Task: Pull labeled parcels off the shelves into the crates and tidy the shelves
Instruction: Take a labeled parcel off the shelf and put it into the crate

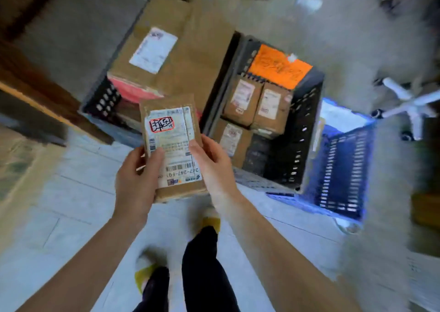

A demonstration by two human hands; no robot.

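I hold a small flat brown parcel [172, 142] with a white shipping label and a red-edged handwritten sticker, in front of me above the floor. My left hand [137, 176] grips its lower left edge and my right hand [212, 164] grips its right edge. Beyond it stands a dark crate [307, 126] holding three small labeled brown boxes [256, 107] and an orange parcel [278, 66]. To its left another dark crate [102, 100] carries a large brown box [166, 47] with a white label on top.
A blue crate [340, 169] stands at the right of the dark one. A white chair base [409, 102] with wheels is at the far right. Cardboard [16, 159] lies at the left edge. My feet [209, 221] stand on the pale tiled floor.
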